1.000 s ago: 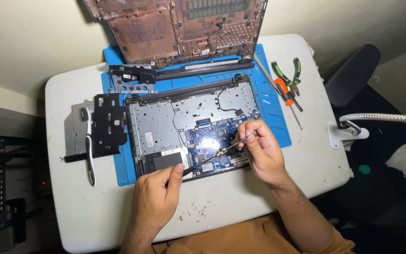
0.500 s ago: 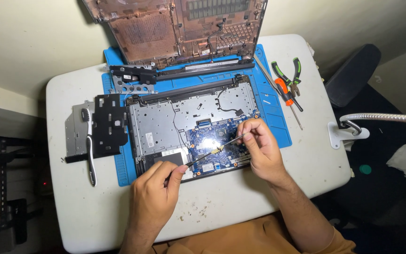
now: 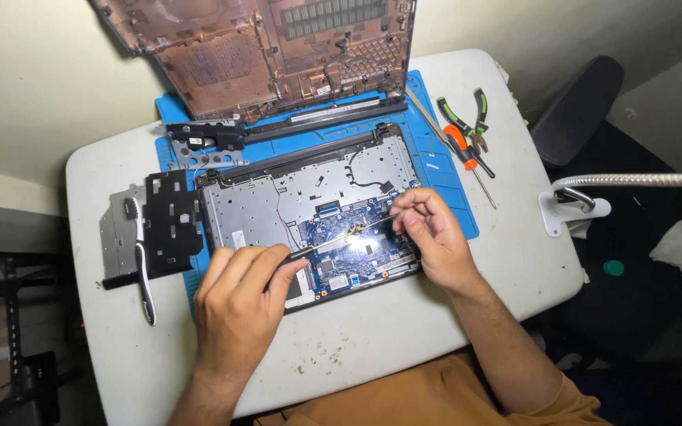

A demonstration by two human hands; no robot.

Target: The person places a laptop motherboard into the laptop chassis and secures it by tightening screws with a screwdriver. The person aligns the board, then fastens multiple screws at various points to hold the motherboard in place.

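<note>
Left hand point(image 3: 238, 304) fingers pinch a thin tool point(image 3: 321, 246), its tip over the blue circuit board point(image 3: 353, 246); right hand point(image 3: 432, 237) fingers grip a slim probe point(image 3: 372, 224) just beside.

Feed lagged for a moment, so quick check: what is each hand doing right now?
Left hand: closed on a thin black-handled metal tool, tip at the blue circuit board.
Right hand: fingers pinched over the board; contents cannot be told.

The left hand point(image 3: 238, 304) hides the tool's handle and part of the laptop point(image 3: 309, 213), glare washes out the tool tip on the board point(image 3: 357, 237), and the top edge cuts off the cover point(image 3: 262, 47).
</note>
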